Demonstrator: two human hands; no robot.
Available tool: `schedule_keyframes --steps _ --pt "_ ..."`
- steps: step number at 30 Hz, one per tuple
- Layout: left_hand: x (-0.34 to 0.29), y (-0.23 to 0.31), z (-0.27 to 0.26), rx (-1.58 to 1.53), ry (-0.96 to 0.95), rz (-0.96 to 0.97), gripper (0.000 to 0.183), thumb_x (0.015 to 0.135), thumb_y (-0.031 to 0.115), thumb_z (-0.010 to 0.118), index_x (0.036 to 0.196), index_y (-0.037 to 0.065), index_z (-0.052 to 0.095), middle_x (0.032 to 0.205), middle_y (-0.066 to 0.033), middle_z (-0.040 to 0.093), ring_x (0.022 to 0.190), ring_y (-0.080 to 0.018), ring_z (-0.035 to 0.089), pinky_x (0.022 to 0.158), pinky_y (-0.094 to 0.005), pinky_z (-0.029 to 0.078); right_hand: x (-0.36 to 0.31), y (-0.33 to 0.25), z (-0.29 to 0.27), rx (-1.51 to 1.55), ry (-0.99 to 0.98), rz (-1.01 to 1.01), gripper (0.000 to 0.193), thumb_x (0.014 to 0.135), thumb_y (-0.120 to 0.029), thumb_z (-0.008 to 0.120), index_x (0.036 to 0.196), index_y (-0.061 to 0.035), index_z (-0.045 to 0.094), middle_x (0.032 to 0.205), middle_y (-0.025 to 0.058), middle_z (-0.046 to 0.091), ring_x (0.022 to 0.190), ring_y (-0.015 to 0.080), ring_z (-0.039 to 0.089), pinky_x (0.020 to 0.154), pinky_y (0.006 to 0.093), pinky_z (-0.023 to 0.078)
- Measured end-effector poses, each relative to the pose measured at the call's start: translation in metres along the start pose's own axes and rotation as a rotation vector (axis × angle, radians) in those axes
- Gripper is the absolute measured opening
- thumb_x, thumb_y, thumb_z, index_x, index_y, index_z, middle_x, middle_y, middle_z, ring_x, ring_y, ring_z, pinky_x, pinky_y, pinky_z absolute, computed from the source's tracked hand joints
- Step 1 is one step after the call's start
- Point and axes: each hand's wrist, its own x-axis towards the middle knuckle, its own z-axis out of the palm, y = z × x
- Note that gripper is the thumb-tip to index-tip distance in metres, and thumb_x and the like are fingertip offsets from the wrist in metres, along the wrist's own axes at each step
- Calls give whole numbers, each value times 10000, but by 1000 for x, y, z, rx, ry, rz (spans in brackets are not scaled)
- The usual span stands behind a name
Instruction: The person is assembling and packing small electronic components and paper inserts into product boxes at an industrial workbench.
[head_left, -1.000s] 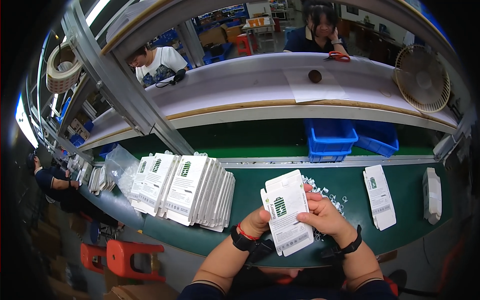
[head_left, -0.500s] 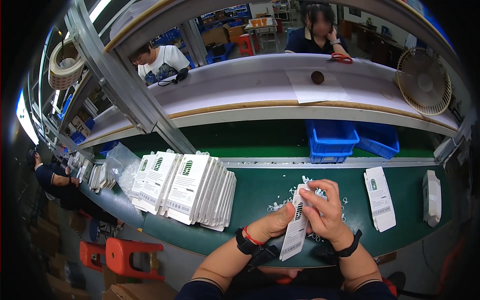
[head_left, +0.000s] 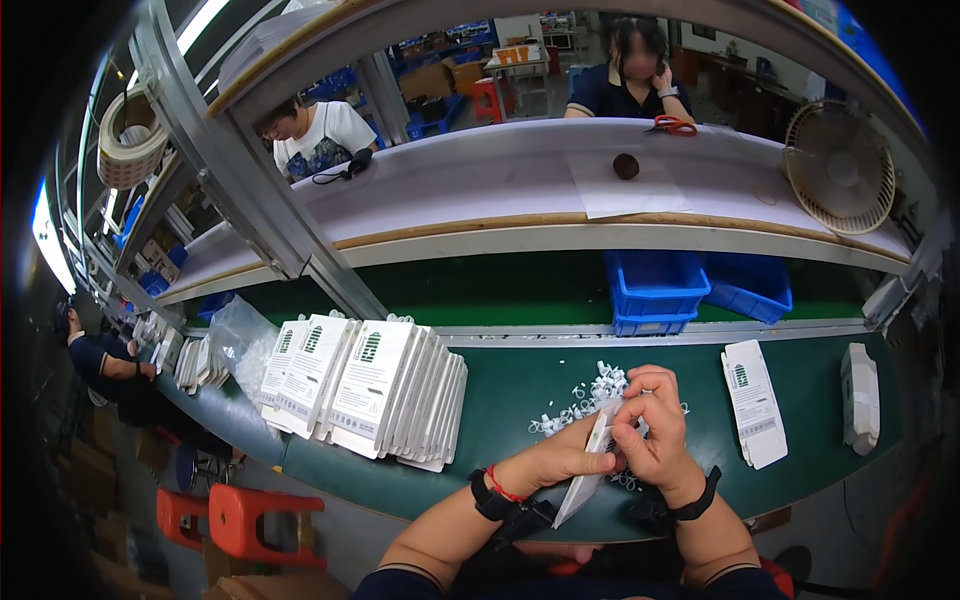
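A flat white cardboard box (head_left: 577, 497) is tilted in my left hand (head_left: 565, 455), which is closed around its side with the thumb across the face. At the box's upper end my right hand (head_left: 652, 430) has its fingers bent into a pinch. Whatever those fingertips hold is hidden. Just behind both hands lies a loose heap of small white plastic loops (head_left: 604, 384) on the green tabletop. To the left, flat white boxes with green print (head_left: 372, 385) lean in a long overlapping row.
Another flat white box (head_left: 755, 405) lies at right, beside a bundle of white card (head_left: 860, 400). Blue bins (head_left: 655, 285) stand under the raised shelf (head_left: 450, 185). A clear bag (head_left: 245, 335) rests at left. Two co-workers sit beyond the shelf; another person is at far left.
The box has turned more edge-on and my left hand has shifted further around it, its thumb now lower on the face. My right fingers have curled in at its upper end. The view has shifted slightly.
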Motion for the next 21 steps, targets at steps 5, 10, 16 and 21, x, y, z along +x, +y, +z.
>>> schedule_keyframes --steps 5,10,16,21 --pt "-9 2 -12 -12 115 142 859 709 395 746 1356 27 319 1195 -85 489 1079 -181 504 916 -306 410 3 -7 4 -1 126 49 220 723 -129 703 870 -28 575 966 129 521 927 285 504 784 348 430" --pt "-12 21 -18 -230 82 373 933 666 503 767 1334 15 335 1128 -141 565 1070 -258 561 938 -377 448 -6 2 14 202 54 436 286 749 -205 730 888 1 588 751 80 591 669 151 550 611 270 439" --pt "-8 16 -16 -278 57 382 948 668 536 746 1342 15 329 1142 -146 558 1125 -284 528 968 -401 430 -17 2 16 448 -427 705 315 876 -263 613 733 13 668 606 52 615 575 88 546 550 246 442" --pt "-6 7 -20 -259 31 359 943 702 564 700 1355 5 311 1189 -168 539 1139 -290 519 960 -409 432 -19 6 13 697 -455 692 314 915 -250 566 852 33 686 782 60 667 752 86 578 705 234 472"
